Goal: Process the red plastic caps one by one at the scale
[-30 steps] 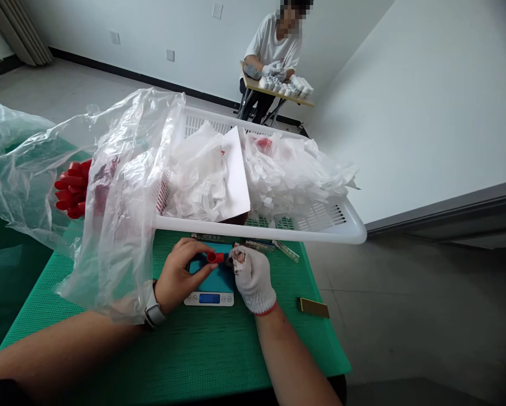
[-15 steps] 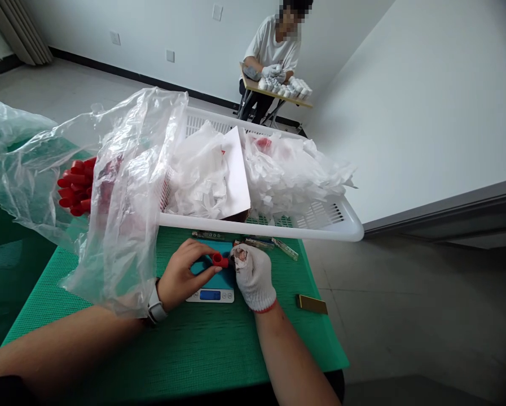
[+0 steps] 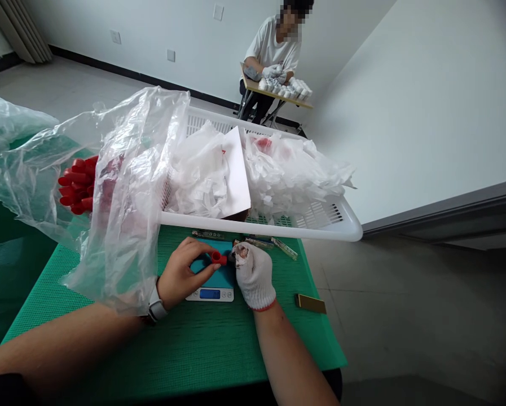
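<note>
Between the thumb and fingers of my left hand (image 3: 189, 266) is a short red plastic tube (image 3: 218, 257), its round mouth turned towards me. My right hand (image 3: 255, 273) wears a white knitted glove with a dirty, worn thumb and is closed. A small dark tip shows at its fingers, close to the tube's right end; the rest of what it holds is hidden. Both hands are over a small kitchen scale (image 3: 216, 294) with a blue platform and a lit display. Just behind the gloved hand, a few clear lighters (image 3: 284, 248) lie on the green mat.
A white plastic basket (image 3: 261, 228) of crumpled clear bags spans the table's back. At left, a clear bag (image 3: 126, 265) holding several red tubes (image 3: 77, 186) drapes over my left forearm. A gold-coloured block (image 3: 311, 303) lies near the right edge. A gloved person (image 3: 273, 51) sits at a far table.
The red tube has shifted slightly left, away from the gloved hand, and a bit more of the dark tip shows. Both hands are otherwise almost still.
</note>
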Demonstrator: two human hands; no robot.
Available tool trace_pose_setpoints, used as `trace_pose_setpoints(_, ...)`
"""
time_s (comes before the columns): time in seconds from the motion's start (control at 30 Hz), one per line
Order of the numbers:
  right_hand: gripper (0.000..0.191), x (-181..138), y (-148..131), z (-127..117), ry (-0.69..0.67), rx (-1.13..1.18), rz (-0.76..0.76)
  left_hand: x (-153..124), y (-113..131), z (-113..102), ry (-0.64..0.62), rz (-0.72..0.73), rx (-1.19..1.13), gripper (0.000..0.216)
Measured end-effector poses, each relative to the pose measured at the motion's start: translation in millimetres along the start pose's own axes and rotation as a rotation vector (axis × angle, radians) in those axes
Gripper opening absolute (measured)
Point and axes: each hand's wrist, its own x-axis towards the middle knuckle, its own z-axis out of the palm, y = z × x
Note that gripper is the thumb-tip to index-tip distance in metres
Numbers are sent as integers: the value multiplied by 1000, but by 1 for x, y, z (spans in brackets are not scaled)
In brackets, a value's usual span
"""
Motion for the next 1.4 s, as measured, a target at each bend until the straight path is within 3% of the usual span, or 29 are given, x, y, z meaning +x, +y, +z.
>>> trace_pose_setpoints(0.2,36,-3,7,-1,-82,-8,-120,-2,-3,1,20,-46,32,11)
trace_pose_setpoints(0.47,42,-1,3,-1,-32,46,11,-2,-2,0,-10,-22,-14,12)
trace_pose_setpoints(0.77,37,-5,10,-3,-144,96,-81,-1,-1,0,2,-33,31,10)
trace_pose_setpoints(0.97,43,-2,2,-3,-84,110,20,0,2,0,-41,20,16,8)
trace_pose_setpoints(1.23,31,-5,7,-3,-99,-12,-163,-2,-3,1,-5,-33,73,11)
trace_pose_setpoints(1.4,35,-5,3,-4,-66,-22,-89,-1,0,1,-56,-14,86,7)
